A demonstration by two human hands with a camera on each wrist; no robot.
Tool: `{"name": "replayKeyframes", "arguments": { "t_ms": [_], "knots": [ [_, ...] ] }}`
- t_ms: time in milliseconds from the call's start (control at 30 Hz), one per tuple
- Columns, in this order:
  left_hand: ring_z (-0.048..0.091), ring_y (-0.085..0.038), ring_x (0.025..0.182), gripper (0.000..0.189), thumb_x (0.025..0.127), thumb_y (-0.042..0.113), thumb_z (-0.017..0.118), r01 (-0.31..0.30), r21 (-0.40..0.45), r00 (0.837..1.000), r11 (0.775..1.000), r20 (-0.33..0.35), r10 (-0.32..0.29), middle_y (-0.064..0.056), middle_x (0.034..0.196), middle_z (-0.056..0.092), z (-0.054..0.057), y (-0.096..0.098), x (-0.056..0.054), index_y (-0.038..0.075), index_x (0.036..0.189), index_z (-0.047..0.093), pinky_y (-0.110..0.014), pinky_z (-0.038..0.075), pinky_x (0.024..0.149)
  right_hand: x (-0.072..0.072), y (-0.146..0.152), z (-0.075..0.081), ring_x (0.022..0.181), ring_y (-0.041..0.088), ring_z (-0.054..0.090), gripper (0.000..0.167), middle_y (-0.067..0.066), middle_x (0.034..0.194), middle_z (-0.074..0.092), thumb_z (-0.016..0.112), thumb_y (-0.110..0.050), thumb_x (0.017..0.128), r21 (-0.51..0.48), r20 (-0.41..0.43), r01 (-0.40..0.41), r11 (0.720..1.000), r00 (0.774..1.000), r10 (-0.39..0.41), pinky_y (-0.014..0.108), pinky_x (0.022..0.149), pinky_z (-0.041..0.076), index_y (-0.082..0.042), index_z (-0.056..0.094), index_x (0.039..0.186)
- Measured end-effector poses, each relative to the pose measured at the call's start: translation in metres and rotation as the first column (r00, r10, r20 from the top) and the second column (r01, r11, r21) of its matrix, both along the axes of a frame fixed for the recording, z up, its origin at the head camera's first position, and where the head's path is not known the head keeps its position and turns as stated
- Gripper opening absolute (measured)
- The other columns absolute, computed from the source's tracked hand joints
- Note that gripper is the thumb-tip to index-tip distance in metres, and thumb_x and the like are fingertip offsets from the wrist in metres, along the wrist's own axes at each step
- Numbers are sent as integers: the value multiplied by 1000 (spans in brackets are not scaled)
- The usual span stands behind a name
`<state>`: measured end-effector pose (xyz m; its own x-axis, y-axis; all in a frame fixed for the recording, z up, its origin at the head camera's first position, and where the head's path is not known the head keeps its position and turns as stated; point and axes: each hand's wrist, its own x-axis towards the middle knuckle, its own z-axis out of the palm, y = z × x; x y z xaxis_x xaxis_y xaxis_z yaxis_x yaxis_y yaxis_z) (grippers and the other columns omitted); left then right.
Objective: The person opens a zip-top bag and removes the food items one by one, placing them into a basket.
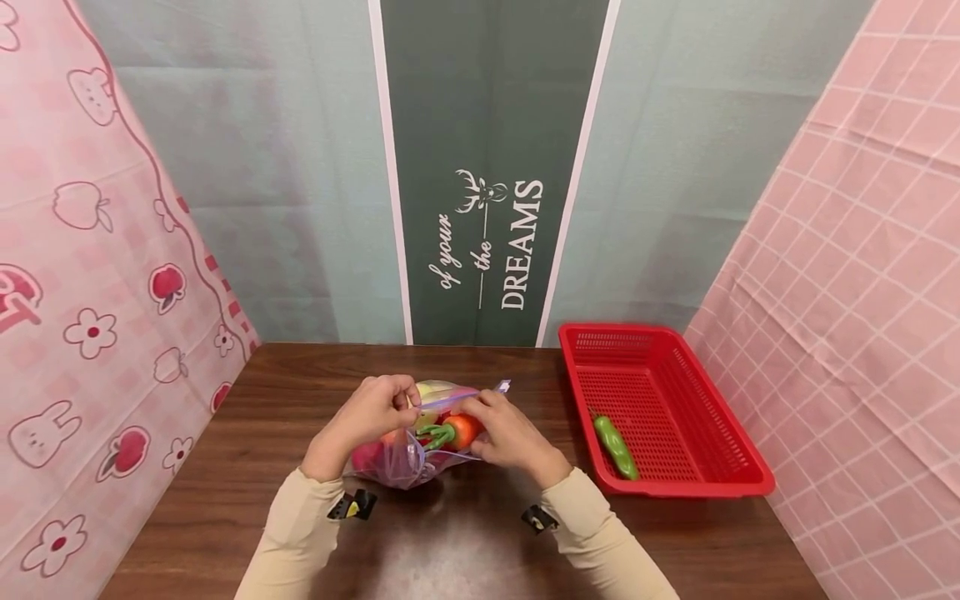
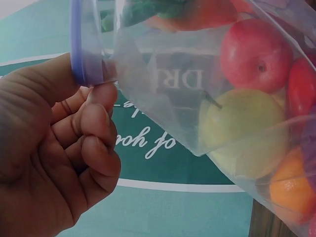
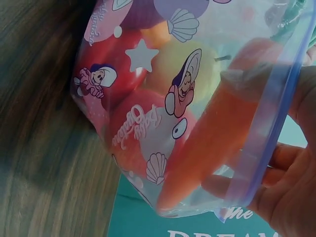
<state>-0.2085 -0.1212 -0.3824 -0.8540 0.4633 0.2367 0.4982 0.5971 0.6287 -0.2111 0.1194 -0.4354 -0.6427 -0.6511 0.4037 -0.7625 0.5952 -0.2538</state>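
A clear zip bag (image 1: 400,463) with a purple zip strip and printed cartoon figures lies on the table, its mouth spread. My left hand (image 1: 377,408) pinches the zip strip between thumb and curled fingers. At the mouth, my right hand (image 1: 512,431) reaches inside with thumb and fingers on either side of an orange carrot (image 3: 212,133), gripping it; its green leaves point left. Through the plastic show a yellow-green pear (image 2: 244,131), a red apple (image 2: 256,55) and an orange (image 2: 295,187). Further red pieces lie partly hidden among them.
A red perforated basket (image 1: 731,425) stands to the right, holding one green pepper (image 1: 616,447). Below the bag runs a dark wooden table (image 1: 225,483). Pink patterned cloths hang left and right, and a green printed cloth (image 1: 487,100) hangs at the back.
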Motion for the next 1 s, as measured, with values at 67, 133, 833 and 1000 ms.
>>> {"name": "replayKeyframes", "arguments": {
  "t_ms": [67,133,833,1000],
  "knots": [
    [42,-4,47,11,73,6,66,-3,0,1000,1000,-4,3,10,55,48,1,0,0,14,74,59,-24,35,46,1,-1,0,91,19,49,49,3,100,51,75,-14,64,4,-18,22,1000,1000,-22,33,74,47,-19,59,110],
    [41,-4,46,13,72,4,65,-6,0,1000,1000,-4,6,11,55,48,2,1,1,15,74,58,-23,35,45,2,-4,0,88,18,48,49,2,97,51,76,-16,65,4,-28,46,999,999,-46,32,70,47,-20,58,110],
    [43,-3,45,11,75,5,64,-4,3,1000,1000,-21,4,11,56,50,-3,2,1,14,75,57,-24,37,46,8,5,11,94,16,53,53,3,106,59,75,-9,67,-222,-19,-38,974,999,35,31,80,47,-12,59,116],
    [43,-2,42,8,74,6,62,-5,4,1000,1000,-22,5,11,57,50,-3,2,1,12,76,58,-25,38,46,9,9,20,99,17,54,56,3,112,59,77,-5,65,-308,14,-50,950,998,57,34,83,47,-9,57,117]
  ]
}}
